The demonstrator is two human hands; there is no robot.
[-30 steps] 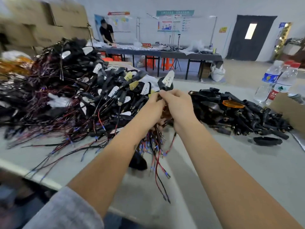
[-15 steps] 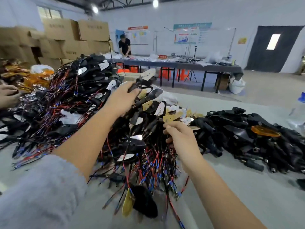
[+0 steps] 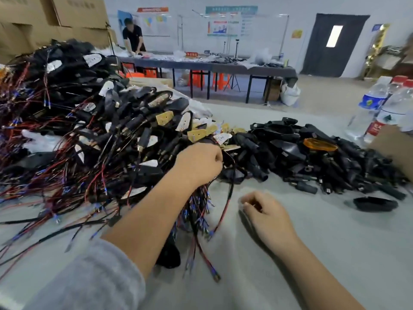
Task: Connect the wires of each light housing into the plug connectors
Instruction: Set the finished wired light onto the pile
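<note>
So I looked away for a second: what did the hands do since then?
The right hand let go of the wired housings, dropped to the table and hangs loosely curled. The left hand came down and keeps its grip on them. The piles stayed.

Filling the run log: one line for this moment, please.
left hand: grips wire bundle | right hand: loosely curled, apparently empty | table: housings pile beside
</note>
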